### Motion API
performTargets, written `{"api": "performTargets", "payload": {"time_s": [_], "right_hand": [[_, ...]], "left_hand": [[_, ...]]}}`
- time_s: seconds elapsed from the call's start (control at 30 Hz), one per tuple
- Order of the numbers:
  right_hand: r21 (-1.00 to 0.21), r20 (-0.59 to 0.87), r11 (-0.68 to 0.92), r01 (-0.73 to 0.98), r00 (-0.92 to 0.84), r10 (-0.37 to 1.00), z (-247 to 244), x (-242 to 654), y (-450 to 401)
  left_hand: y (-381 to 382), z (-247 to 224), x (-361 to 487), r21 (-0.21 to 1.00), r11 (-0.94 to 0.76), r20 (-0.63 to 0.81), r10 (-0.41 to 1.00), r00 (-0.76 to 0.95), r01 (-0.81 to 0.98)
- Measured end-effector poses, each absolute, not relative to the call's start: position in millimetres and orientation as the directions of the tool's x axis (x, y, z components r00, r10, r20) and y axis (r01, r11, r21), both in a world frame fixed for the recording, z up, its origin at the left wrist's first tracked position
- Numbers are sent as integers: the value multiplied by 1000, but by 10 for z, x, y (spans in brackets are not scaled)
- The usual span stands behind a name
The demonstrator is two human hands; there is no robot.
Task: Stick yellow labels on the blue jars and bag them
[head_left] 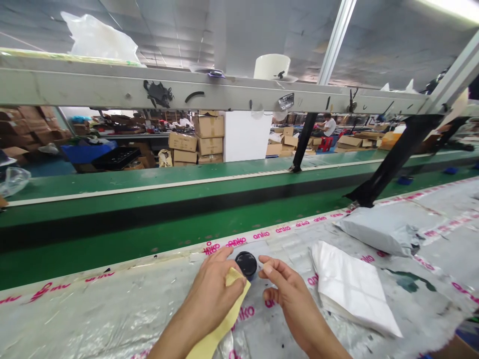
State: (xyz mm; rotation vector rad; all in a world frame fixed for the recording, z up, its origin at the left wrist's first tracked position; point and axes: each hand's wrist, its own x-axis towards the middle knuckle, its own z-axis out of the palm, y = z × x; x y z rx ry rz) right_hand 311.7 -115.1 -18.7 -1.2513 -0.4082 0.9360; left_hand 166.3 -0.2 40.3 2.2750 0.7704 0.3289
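Observation:
My left hand (215, 286) is closed on a yellow cloth (220, 334), a thin sheet that sticks out by the thumb and hangs down past the wrist. Just beyond the fingers, a small round black cap-like piece (246, 264) rests on the plastic-covered bench, its round top facing up. On the other side of it is my right hand (286, 286), with loosely bent fingers partly apart and nothing visible in them. A narrow gap separates the right fingertips from the black piece. Whether the left fingertips touch it, I cannot tell.
A folded white cloth or paper stack (352, 284) lies right of my right hand, with a grey plastic packet (379, 232) behind. A green conveyor (149, 234) runs beyond the bench edge. Black-wrapped posts (389, 164) and an overhead beam (232, 94) cross above. A person (329, 125) sits far off.

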Motion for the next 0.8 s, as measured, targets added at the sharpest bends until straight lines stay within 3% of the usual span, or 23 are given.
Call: {"api": "performTargets", "payload": {"time_s": [0.17,0.4,0.6,0.8], "right_hand": [[-895,-270,15,-447,567,778,-216,3098,-1087],[-895,-247,39,-445,565,787,-150,3181,-993],[-884,-234,88,-459,598,766,-179,3160,-953],[-844,-236,154,-513,615,752,-207,3176,-901]], "left_hand": [[-24,449,1775,585,-685,-5,532,847,434],[-94,421,1734,551,-735,29,490,871,395],[-109,371,1729,448,-775,-29,486,874,446],[-172,316,1730,432,-786,-38,475,879,443]]}}
